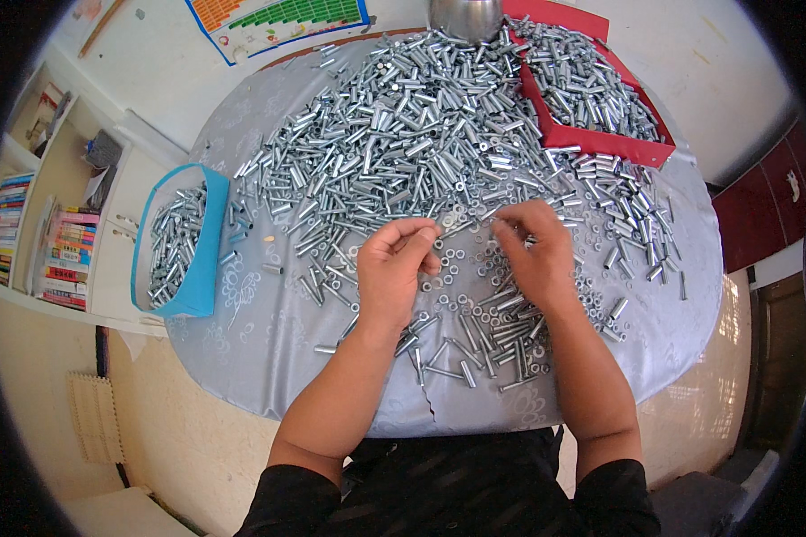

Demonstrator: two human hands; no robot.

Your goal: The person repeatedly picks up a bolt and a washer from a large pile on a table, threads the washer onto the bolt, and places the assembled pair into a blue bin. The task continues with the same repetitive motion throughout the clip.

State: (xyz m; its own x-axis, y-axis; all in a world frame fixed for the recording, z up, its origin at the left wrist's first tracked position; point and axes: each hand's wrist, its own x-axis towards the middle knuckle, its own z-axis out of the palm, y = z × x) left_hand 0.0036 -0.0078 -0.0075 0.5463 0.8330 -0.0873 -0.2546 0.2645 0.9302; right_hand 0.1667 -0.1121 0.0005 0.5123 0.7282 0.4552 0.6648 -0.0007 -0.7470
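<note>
Left hand (394, 268) pinched small zinc sleeve (457, 225) at fingertips; right hand (533, 251) curled closed over washers (475, 268), contents hidden. Both worked at surface (269, 358) centre, heap (403, 134) at 12 o'clock. Best held steady, parts aligned squarely.

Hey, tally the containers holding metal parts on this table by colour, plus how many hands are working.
Red shallow cardboard tray of metal sleeves: 1
Blue-rimmed open box of metal sleeves: 1
Shiny steel bowl at the far edge, contents hidden: 1
Hands: 2, left hand and right hand
Total: 3 containers, 2 hands. Loose sleeves and washers are too many to count.
</note>
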